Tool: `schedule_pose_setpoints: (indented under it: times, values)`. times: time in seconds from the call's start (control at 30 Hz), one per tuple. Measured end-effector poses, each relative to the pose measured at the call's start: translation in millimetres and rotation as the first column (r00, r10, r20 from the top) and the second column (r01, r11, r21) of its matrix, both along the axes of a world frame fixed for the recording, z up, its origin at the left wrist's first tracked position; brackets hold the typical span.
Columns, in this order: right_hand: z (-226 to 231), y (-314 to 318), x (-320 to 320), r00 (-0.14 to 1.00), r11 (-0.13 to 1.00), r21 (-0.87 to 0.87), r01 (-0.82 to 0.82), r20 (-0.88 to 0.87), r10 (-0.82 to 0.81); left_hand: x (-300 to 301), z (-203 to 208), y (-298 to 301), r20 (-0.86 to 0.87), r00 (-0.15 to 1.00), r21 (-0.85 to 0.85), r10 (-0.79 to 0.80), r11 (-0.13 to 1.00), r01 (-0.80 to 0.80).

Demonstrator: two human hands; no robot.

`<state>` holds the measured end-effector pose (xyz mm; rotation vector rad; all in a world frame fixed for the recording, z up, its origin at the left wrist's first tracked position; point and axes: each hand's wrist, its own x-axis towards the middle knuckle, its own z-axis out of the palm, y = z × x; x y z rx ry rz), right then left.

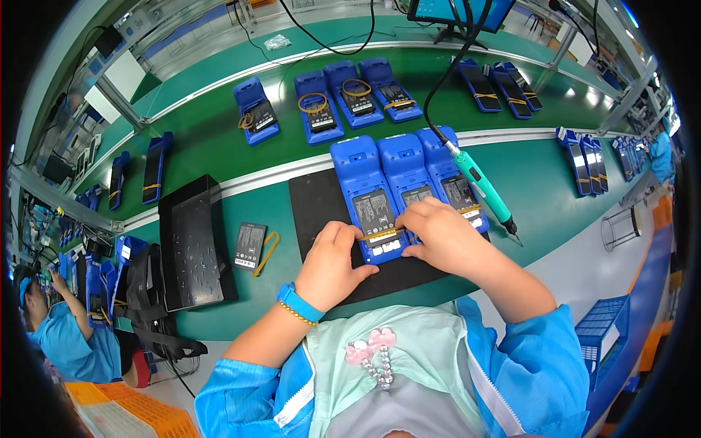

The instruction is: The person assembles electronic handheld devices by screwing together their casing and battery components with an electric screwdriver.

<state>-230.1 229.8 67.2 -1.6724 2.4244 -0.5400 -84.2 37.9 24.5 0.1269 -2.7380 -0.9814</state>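
Observation:
Directly before me lies a blue handheld terminal (358, 164), back side up, with a black battery (374, 209) showing in its open bay. A yellow rubber band (382, 235) stretches across its lower part. My left hand (332, 263) is at the terminal's left edge, fingertips closed on the band's left end, thumb low beside the casing. From the right, my right hand (445, 237) pinches the band's other end; its fingers partly cover the neighbouring terminal (403, 164). A third terminal (458, 191) lies farther right, banded over its battery. All three rest on a black mat (314, 208).
A teal electric screwdriver (482, 186) hangs over the right terminal. Left are a loose battery (250, 244), another rubber band (267, 254) and a black tray (191, 255) with small bits. Several terminals (316, 106) line the green shelf behind. A co-worker (73, 343) sits far left.

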Motion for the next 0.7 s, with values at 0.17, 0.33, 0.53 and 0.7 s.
schedule_pose_setpoints:
  times: [0.17, 0.33, 0.53, 0.7]
  values:
    - [16, 18, 1, 0.993, 0.956, -0.286, 0.068, -0.072, -0.093, 0, 7, 0, -0.015, 1.000, 0.032, -0.008, 0.999, 0.008]
    - [21, 50, -42, 0.792, 0.852, -0.356, 0.385, -0.346, -0.502, 2, 5, -2, 0.024, 1.000, 0.098, 0.015, 0.995, -0.018]
    - [-5, 73, -73, 0.709, 0.719, 0.045, 0.693, -0.222, -0.669, 0, -8, -2, -0.092, 0.995, 0.057, -0.041, 0.997, 0.046]
    - [4, 88, -72, 0.733, 0.752, -0.256, 0.607, -0.184, -0.655, -4, 4, -3, 0.017, 1.000, 0.140, 0.010, 0.990, -0.012]
